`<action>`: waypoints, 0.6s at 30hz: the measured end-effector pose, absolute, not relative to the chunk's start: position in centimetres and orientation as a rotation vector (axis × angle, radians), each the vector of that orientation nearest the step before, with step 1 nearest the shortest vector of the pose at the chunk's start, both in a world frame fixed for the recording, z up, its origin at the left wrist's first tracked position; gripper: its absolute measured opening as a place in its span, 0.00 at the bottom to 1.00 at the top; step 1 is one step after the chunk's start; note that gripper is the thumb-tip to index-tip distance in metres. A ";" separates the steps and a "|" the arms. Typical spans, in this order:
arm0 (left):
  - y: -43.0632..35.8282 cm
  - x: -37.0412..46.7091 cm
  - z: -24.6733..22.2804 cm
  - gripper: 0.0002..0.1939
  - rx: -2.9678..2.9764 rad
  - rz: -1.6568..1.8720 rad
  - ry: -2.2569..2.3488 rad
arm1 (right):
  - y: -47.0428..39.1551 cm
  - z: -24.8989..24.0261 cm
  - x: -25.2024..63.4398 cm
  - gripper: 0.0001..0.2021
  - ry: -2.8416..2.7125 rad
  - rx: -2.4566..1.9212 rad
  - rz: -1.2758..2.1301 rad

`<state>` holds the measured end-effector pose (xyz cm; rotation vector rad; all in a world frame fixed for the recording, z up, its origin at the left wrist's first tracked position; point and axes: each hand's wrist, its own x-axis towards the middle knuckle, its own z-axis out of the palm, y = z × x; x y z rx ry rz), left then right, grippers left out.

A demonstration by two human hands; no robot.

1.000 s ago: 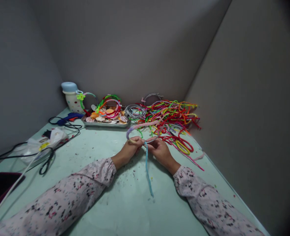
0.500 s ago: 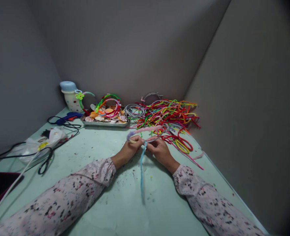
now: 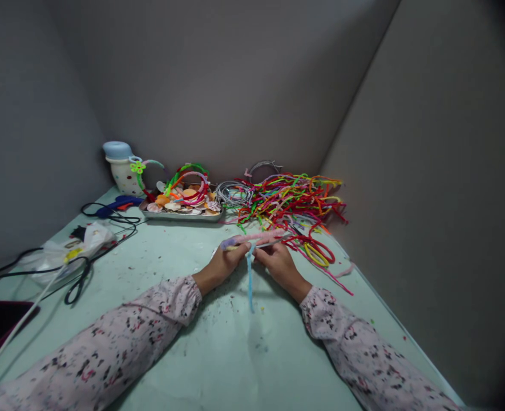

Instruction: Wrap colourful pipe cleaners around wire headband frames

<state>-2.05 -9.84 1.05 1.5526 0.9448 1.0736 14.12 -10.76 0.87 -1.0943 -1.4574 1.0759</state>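
Between my hands is a hoop point(image 3: 261, 234) wrapped in fuzzy pipe cleaner, pink along the far side and purple and pale yellow at the left; its right part is bare grey wire. My left hand point(image 3: 227, 257) pinches the hoop's left end. With thumb and fingers closed, my right hand point(image 3: 277, 260) grips the bare wire on the right. A light blue pipe cleaner point(image 3: 250, 282) hangs down from the hoop between my fingertips, its upper end partly hidden by them.
Behind my hands a metal tray point(image 3: 179, 216) holds seashells and wrapped hoops. Coiled wire point(image 3: 234, 194) and a heap of colourful pipe cleaners point(image 3: 297, 197) lie to its right. Leftward are a spotted bottle point(image 3: 124, 171), a blue tool point(image 3: 119, 204), black cable point(image 3: 81, 274) and a plastic bag point(image 3: 47, 260).
The hoop has tilted flatter between my hands. The blue pipe cleaner's hanging end has swung up and away from me, so it looks shorter. Both hands stay in nearly the same place.
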 end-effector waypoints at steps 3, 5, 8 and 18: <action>-9.8 -2.3 0.8 0.15 1.582 1.106 0.915 | -10.9 1.4 14.0 0.12 -1.492 -1.139 1.053; -9.6 -2.4 0.5 0.15 1.606 1.099 0.908 | -11.0 1.7 14.0 0.12 -1.514 -1.151 1.035; -9.3 -2.6 -0.2 0.15 1.610 1.099 0.895 | -11.1 1.6 14.1 0.10 -1.508 -1.132 1.044; -9.2 -2.3 -0.3 0.15 1.602 1.106 0.872 | -11.8 2.5 14.0 0.04 -1.433 -1.102 1.154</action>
